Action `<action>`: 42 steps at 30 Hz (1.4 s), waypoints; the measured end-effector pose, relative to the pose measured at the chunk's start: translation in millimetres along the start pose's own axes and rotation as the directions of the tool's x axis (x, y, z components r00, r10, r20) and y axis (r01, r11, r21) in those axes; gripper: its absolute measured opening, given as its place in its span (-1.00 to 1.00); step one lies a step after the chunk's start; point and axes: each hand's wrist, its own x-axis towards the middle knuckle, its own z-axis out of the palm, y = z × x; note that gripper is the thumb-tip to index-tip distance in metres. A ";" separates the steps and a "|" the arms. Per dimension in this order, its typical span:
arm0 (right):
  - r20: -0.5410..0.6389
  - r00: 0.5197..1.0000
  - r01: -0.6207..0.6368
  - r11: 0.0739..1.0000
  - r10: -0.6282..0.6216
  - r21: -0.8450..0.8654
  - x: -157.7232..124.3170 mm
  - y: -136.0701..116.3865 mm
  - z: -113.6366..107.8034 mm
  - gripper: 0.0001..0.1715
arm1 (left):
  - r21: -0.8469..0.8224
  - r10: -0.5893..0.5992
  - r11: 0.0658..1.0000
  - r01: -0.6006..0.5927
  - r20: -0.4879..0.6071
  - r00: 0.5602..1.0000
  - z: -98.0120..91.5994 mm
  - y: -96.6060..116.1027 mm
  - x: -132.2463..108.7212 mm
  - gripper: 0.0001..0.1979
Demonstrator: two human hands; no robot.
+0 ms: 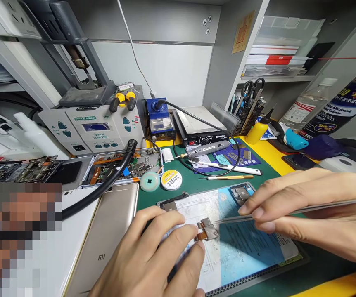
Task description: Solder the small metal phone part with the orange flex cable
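My right hand [314, 214] is closed on a pair of slim metal tweezers [236, 218], pointing left. The tips end right beside a small silver module [209, 229] with orange flex cable. My left hand [162, 251] reaches in from the bottom, fingers bent, with fingertips at the cable end of this module, pinching it. Something dark shows partly under the left palm; I cannot make out what it is. Beneath both lies a work pad [236, 251] with a white and blue printed surface. Near the right fingers sits another small metal part [241, 194] on the pad.
A hot air station [100, 128] stands at the back left, its black hose [112, 173] crossing over a gold phone shell [103, 239]. Behind the pad lie round tins [171, 180], a white brush [227, 167] and a soldering iron [209, 148]. Bottles [308, 101] stand right.
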 end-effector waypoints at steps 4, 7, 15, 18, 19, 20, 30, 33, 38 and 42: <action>-0.006 1.000 -0.007 1.000 0.007 -0.001 2.3 -1.6 -3.2 -0.77 | 0.001 0.008 1.000 -0.008 0.002 1.000 0.4 0.0 -1.3 -0.78; 0.040 0.999 -0.013 0.998 0.011 0.054 4.2 -1.6 -2.0 -0.70 | 0.006 0.015 1.000 -0.015 0.023 1.000 1.8 -1.5 -2.2 -0.78; 0.074 0.997 -0.009 0.998 0.004 0.068 1.7 0.0 0.5 -0.67 | 0.020 0.035 0.999 -0.036 0.036 0.999 2.9 -3.0 -2.5 -0.77; 0.080 0.997 -0.014 0.997 0.008 0.070 1.8 1.0 0.8 -0.68 | 0.024 0.038 0.999 -0.039 0.029 0.999 2.1 -3.6 -4.4 -0.77; 0.078 0.997 -0.012 0.997 0.006 0.076 1.8 1.5 0.8 -0.68 | 0.025 0.040 0.999 -0.041 0.029 0.999 2.0 -3.9 -4.9 -0.77; 0.079 0.997 -0.012 0.997 0.005 0.079 1.8 2.1 0.8 -0.67 | 0.025 0.042 0.999 -0.042 0.034 0.999 2.0 -4.1 -5.3 -0.77; 0.072 0.997 -0.024 0.995 0.017 0.098 0.4 1.8 0.2 -0.64 | 0.020 0.050 0.999 -0.051 0.027 0.998 2.1 -4.9 -5.0 -0.77; 0.055 0.998 -0.026 0.997 0.022 0.079 1.7 1.6 1.2 -0.64 | 0.018 0.043 0.999 -0.043 0.020 0.999 2.9 -4.5 -3.9 -0.76; 0.017 1.000 -0.021 0.998 0.020 0.063 3.3 1.3 3.2 -0.66 | 0.012 0.040 0.999 -0.039 -0.016 0.999 3.5 -2.9 0.7 -0.75; -0.022 0.999 -0.024 0.998 0.026 0.063 2.6 1.2 4.1 -0.71 | 0.013 0.043 0.999 -0.043 -0.019 0.999 2.3 -4.0 1.3 -0.76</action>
